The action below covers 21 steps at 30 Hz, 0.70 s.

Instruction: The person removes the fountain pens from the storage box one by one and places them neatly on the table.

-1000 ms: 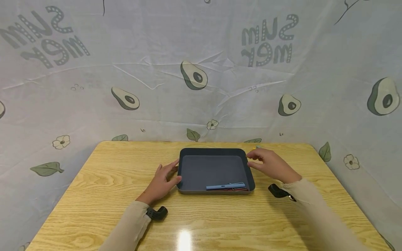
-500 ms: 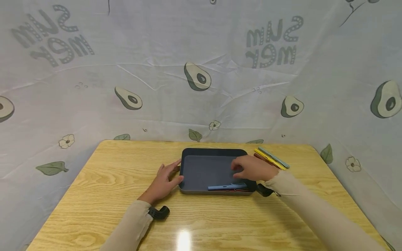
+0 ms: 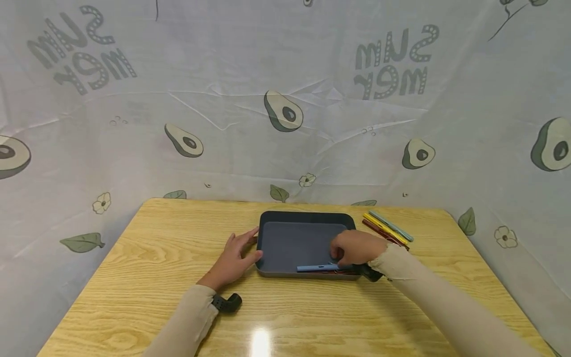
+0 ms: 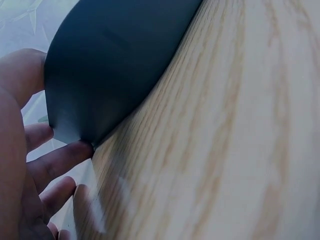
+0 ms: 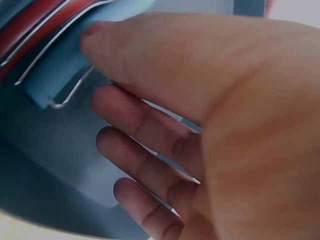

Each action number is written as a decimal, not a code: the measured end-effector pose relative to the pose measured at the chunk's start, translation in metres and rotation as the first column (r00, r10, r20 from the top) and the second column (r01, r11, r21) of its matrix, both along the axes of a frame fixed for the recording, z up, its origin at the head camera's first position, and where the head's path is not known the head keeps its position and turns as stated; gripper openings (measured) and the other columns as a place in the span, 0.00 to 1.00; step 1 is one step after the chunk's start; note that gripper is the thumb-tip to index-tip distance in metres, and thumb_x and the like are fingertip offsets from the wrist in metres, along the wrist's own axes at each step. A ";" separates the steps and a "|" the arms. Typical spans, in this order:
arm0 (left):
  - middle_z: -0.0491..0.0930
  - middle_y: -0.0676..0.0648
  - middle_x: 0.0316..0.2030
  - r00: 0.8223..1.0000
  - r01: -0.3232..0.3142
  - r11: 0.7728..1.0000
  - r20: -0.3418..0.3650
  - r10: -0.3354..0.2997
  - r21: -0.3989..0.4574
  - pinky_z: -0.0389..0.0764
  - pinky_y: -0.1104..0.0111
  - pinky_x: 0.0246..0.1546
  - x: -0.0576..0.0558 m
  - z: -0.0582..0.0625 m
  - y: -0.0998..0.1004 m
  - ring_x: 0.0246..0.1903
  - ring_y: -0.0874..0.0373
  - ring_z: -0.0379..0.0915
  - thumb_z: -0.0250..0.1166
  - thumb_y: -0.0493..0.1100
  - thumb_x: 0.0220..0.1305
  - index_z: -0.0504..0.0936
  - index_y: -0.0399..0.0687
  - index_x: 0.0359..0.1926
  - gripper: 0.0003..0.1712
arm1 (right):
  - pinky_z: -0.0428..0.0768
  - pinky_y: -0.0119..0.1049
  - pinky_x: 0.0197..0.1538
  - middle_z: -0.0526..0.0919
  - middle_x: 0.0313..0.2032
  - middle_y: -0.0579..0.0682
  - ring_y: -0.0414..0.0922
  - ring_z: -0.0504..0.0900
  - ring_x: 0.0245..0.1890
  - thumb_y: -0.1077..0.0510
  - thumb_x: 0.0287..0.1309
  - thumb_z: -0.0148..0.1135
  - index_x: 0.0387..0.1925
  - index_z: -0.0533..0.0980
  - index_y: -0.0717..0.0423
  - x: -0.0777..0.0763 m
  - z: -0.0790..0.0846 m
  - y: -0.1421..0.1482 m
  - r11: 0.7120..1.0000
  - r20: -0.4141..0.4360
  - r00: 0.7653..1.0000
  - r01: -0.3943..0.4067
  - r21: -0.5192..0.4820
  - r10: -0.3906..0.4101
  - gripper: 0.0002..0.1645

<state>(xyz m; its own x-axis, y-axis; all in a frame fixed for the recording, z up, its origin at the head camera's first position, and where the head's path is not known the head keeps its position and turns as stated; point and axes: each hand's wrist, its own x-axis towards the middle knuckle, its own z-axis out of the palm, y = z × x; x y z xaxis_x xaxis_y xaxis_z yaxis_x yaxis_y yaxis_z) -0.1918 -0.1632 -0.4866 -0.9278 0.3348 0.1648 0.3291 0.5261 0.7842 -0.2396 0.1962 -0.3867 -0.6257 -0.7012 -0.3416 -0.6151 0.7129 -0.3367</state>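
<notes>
A dark grey tray (image 3: pixel 294 243) stands on the wooden table. My left hand (image 3: pixel 232 263) rests against its left side; in the left wrist view the fingertips (image 4: pixel 80 149) touch the tray wall (image 4: pixel 120 65). Inside, along the near edge, lie a light blue pen (image 3: pixel 311 268) and a red pen (image 5: pixel 42 25), both with wire clips. Over the tray's right part my right hand (image 3: pixel 359 246) reaches down to the blue pen. Up close, the thumb (image 5: pixel 115 50) lies against the blue pen (image 5: pixel 60 75), while the other fingers stay loosely bent beside it, apart from the pen.
Beyond the tray's right side, a yellow pen (image 3: pixel 385 228), a light teal pen (image 3: pixel 391 225) and a dark red pen (image 3: pixel 379 231) lie side by side on the table (image 3: pixel 285 317). A printed cloth (image 3: pixel 232 99) hangs behind the table.
My right hand has moved from the pens beyond the tray's right side, across the rim, and down to the blue pen inside. The left hand keeps its place at the tray.
</notes>
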 end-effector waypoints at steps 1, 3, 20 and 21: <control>0.75 0.42 0.69 1.000 -0.002 1.000 0.000 0.002 -0.004 0.31 0.41 0.77 0.000 0.000 0.000 0.72 0.45 0.65 0.63 0.54 0.75 0.59 0.49 0.81 0.41 | 0.83 0.37 0.40 0.84 0.34 0.40 0.36 0.81 0.33 0.64 0.54 0.77 0.35 0.85 0.50 0.000 0.001 0.001 1.000 -0.013 1.000 -0.010 0.002 0.010 0.09; 0.75 0.43 0.69 1.000 -0.005 1.000 -0.004 0.005 -0.008 0.31 0.42 0.78 0.000 0.000 0.000 0.72 0.46 0.66 0.63 0.54 0.75 0.59 0.49 0.81 0.41 | 0.82 0.36 0.38 0.84 0.32 0.39 0.35 0.80 0.31 0.64 0.53 0.78 0.32 0.85 0.49 0.000 0.001 0.002 1.000 -0.037 0.999 -0.023 0.011 0.024 0.09; 0.75 0.43 0.68 1.000 -0.017 1.000 0.019 0.017 -0.007 0.31 0.43 0.78 0.001 0.000 0.001 0.72 0.46 0.65 0.64 0.54 0.75 0.59 0.50 0.81 0.41 | 0.66 0.31 0.27 0.74 0.22 0.38 0.35 0.67 0.20 0.63 0.64 0.67 0.23 0.79 0.45 -0.007 -0.010 0.008 0.996 -0.067 0.996 0.055 -0.077 -0.060 0.15; 0.76 0.42 0.68 1.000 -0.016 1.000 0.017 0.016 -0.003 0.31 0.43 0.78 0.001 0.000 0.001 0.72 0.46 0.65 0.64 0.53 0.75 0.59 0.50 0.81 0.41 | 0.66 0.31 0.26 0.74 0.22 0.38 0.35 0.66 0.20 0.63 0.64 0.66 0.23 0.79 0.45 -0.008 -0.011 0.009 0.995 -0.068 0.996 0.058 -0.082 -0.064 0.15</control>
